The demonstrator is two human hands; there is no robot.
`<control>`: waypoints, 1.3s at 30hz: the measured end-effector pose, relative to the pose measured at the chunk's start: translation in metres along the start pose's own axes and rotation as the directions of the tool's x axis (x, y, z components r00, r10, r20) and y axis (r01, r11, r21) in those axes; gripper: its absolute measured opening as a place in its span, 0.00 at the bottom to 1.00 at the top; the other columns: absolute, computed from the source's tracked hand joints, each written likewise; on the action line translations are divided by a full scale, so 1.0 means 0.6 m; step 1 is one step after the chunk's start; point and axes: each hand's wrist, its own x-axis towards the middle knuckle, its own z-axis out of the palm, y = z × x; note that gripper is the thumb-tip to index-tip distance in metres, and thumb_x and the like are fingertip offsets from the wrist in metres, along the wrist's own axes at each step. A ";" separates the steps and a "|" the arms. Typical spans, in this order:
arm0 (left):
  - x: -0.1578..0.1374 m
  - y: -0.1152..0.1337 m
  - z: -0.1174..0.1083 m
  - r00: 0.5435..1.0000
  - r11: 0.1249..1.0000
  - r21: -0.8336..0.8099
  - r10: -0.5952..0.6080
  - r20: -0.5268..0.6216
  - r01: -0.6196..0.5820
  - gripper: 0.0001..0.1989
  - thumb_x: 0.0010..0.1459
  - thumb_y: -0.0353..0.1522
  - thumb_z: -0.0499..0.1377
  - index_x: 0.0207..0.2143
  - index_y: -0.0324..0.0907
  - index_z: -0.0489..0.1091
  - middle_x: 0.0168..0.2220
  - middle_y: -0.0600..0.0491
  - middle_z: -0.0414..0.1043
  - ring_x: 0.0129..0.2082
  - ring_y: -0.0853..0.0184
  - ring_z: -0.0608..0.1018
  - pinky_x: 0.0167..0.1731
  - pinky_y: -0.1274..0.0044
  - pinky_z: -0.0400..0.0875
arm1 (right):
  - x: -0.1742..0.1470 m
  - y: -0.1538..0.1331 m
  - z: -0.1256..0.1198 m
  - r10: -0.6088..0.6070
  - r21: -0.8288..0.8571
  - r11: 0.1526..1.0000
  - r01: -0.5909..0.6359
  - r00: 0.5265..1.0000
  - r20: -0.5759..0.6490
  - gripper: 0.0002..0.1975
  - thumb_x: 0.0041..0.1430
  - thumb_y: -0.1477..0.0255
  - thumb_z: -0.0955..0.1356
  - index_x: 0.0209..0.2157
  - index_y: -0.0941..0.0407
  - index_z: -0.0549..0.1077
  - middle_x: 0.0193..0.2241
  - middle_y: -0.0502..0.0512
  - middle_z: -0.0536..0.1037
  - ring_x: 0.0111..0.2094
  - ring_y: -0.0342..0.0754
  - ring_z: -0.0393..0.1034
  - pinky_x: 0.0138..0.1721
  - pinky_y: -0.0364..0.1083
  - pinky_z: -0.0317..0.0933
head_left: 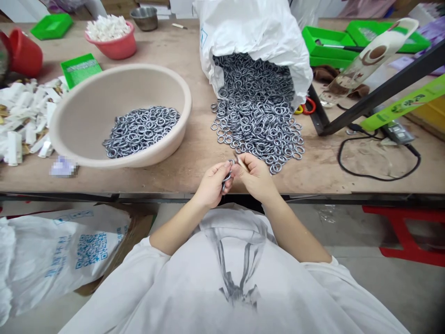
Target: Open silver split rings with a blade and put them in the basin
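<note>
Head view: we see the left hand [215, 182] pinching grey rings [227, 177] near the front edge of the table [167, 180] and the right hand [257, 178] gripping a slim pale tool [242, 163]; we judge the rings light, stiff and slippery, best pinched across the rim.

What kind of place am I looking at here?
Probably a small workshop or hand-finishing bench: a white sack spilling metal-coloured rings onto a worn tabletop, a beige basin holding more rings, and green trays around the bench.
</note>
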 end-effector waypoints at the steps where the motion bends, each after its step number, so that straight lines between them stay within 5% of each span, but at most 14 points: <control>1: -0.001 0.002 0.001 1.000 1.000 -0.023 -0.017 0.005 0.017 0.21 0.51 0.47 0.68 0.27 0.40 0.65 0.18 0.61 0.58 0.14 0.79 0.59 0.13 0.86 0.50 | -0.003 -0.002 -0.002 -0.043 -0.094 0.995 0.038 0.998 -0.053 0.27 0.56 0.41 0.65 0.31 0.53 0.68 0.23 0.49 0.71 0.25 0.46 0.66 0.28 0.45 0.58; 3: -0.003 0.005 0.001 0.999 0.997 -0.059 -0.044 0.023 0.045 0.21 0.52 0.46 0.67 0.26 0.40 0.64 0.17 0.62 0.57 0.14 0.79 0.58 0.13 0.86 0.50 | -0.010 -0.005 -0.007 -0.162 -0.300 0.946 0.126 0.982 -0.096 0.29 0.60 0.41 0.62 0.27 0.53 0.67 0.22 0.49 0.69 0.25 0.45 0.63 0.28 0.45 0.54; 6: -0.003 0.007 0.001 0.997 0.993 -0.094 -0.061 0.042 0.065 0.22 0.52 0.46 0.68 0.26 0.41 0.62 0.16 0.63 0.56 0.13 0.79 0.57 0.12 0.86 0.49 | -0.022 -0.007 -0.009 -0.277 -0.476 0.845 0.243 0.961 -0.003 0.30 0.66 0.45 0.57 0.23 0.54 0.64 0.22 0.50 0.68 0.26 0.45 0.61 0.29 0.46 0.50; 16: -0.008 0.010 0.005 0.996 0.990 -0.113 -0.076 0.038 0.080 0.22 0.52 0.45 0.68 0.25 0.41 0.60 0.15 0.63 0.56 0.12 0.79 0.58 0.12 0.85 0.48 | -0.031 -0.009 -0.007 -0.323 -0.552 0.784 0.283 0.946 0.025 0.29 0.68 0.49 0.57 0.21 0.54 0.62 0.21 0.50 0.67 0.25 0.44 0.60 0.28 0.46 0.47; 21: -0.013 0.011 0.005 0.995 0.991 -0.107 -0.078 0.067 0.085 0.21 0.51 0.44 0.68 0.25 0.41 0.61 0.14 0.63 0.55 0.12 0.79 0.56 0.13 0.86 0.48 | -0.021 0.005 -0.004 -0.229 -0.459 0.866 0.196 0.973 -0.016 0.30 0.66 0.46 0.59 0.19 0.53 0.59 0.18 0.48 0.64 0.23 0.43 0.58 0.27 0.45 0.47; 25: -0.025 0.008 0.004 0.969 0.984 -0.073 -0.144 0.201 0.161 0.20 0.52 0.44 0.67 0.24 0.39 0.64 0.14 0.62 0.54 0.12 0.79 0.56 0.13 0.85 0.50 | 0.017 0.037 -0.027 -0.112 -0.416 0.909 0.002 0.965 -0.238 0.29 0.66 0.46 0.57 0.21 0.53 0.61 0.17 0.48 0.62 0.22 0.45 0.57 0.26 0.45 0.48; 29: -0.019 0.011 -0.010 0.983 0.986 -0.097 -0.125 0.132 0.139 0.15 0.52 0.41 0.66 0.27 0.38 0.69 0.15 0.60 0.58 0.13 0.78 0.59 0.13 0.84 0.52 | 0.061 0.048 -0.044 -0.064 -0.694 0.711 -0.111 0.973 -0.222 0.18 0.63 0.54 0.66 0.34 0.55 0.74 0.31 0.55 0.77 0.32 0.51 0.69 0.31 0.46 0.53; 34: 0.000 0.018 -0.028 0.995 0.988 -0.121 -0.093 -0.019 0.090 0.15 0.49 0.32 0.62 0.41 0.40 0.72 0.23 0.58 0.70 0.14 0.77 0.64 0.13 0.84 0.52 | 0.096 0.038 -0.030 0.055 -0.883 0.441 -0.159 0.987 -0.150 0.13 0.62 0.64 0.69 0.44 0.56 0.78 0.45 0.65 0.79 0.40 0.59 0.73 0.35 0.49 0.57; 39: 0.006 0.020 -0.031 0.985 0.978 -0.166 -0.142 -0.101 0.124 0.13 0.49 0.39 0.63 0.31 0.40 0.66 0.27 0.55 0.73 0.16 0.76 0.68 0.13 0.84 0.53 | 0.103 0.038 -0.044 0.034 -0.837 0.518 -0.177 0.982 -0.186 0.12 0.63 0.61 0.69 0.36 0.55 0.79 0.37 0.61 0.79 0.37 0.56 0.71 0.34 0.48 0.55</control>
